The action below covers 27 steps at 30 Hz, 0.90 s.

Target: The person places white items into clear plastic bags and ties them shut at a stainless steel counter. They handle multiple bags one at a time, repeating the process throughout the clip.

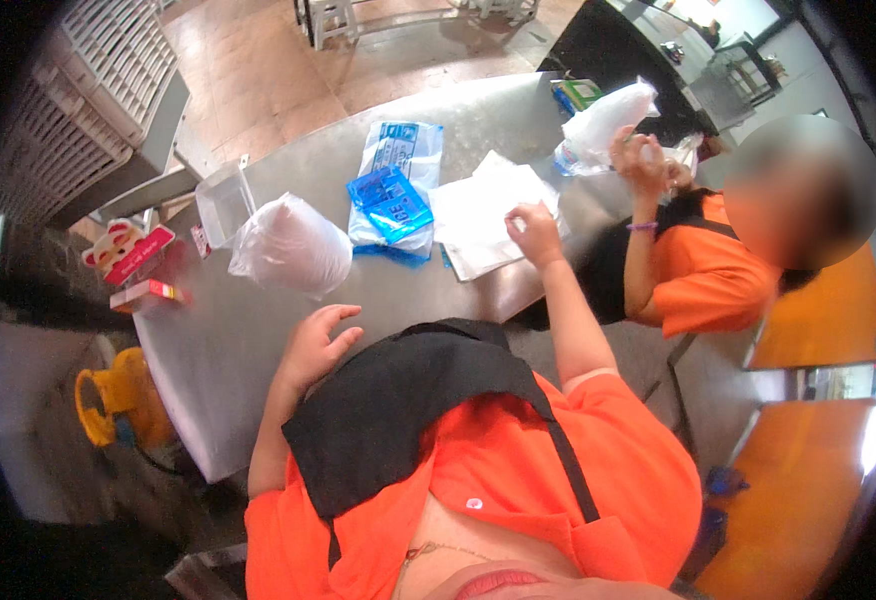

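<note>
My right hand rests at the right part of a pile of white sheets, its thumb and forefinger curled together; whether it pinches a sheet is unclear. My left hand is near the front edge of the steel table, fingers apart and holding nothing. Above it stands a filled, whitish translucent plastic bag. Between the bag and the sheets lie a blue printed plastic packet and, under it, a white plastic bag with blue print.
At the right a co-worker in an orange shirt has raised hands beside another filled white bag. A clear plastic container, a red sign with a bear figure and a pink box stand at the left. A yellow gas cylinder is below.
</note>
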### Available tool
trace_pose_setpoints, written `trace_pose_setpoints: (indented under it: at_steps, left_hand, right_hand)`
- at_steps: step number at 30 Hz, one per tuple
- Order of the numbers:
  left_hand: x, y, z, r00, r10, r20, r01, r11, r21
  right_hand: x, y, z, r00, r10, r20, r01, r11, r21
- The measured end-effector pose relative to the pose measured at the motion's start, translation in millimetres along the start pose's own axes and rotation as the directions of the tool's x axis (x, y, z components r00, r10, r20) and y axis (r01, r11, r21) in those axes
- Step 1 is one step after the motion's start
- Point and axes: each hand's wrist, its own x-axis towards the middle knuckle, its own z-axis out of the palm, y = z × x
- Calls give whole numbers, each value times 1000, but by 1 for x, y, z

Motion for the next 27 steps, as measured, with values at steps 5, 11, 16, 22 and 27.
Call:
trace_pose_setpoints:
  at_steps: [5,11,16,22,27]
  left_hand:
    - [30,40,6,896,438,-69,-400,866,299]
    - [48,52,21,936,351,22,-348,933,-95]
    - [27,24,14,991,114,65,-97,971,-218]
    - [7,19,-8,975,138,174,-99,971,-217]
    - [-1,48,-1,979,145,145,2,700,-715]
  right_hand:
    - [17,-101,6,861,-271,430,160,948,276]
    - [30,-205,-37,578,-549,604,116,788,605]
    - [35,-204,-54,686,-496,533,-107,655,748]
    - [37,-212,-63,610,-588,531,-229,511,828]
    - [41,-225,-61,557,-656,509,-53,584,810]
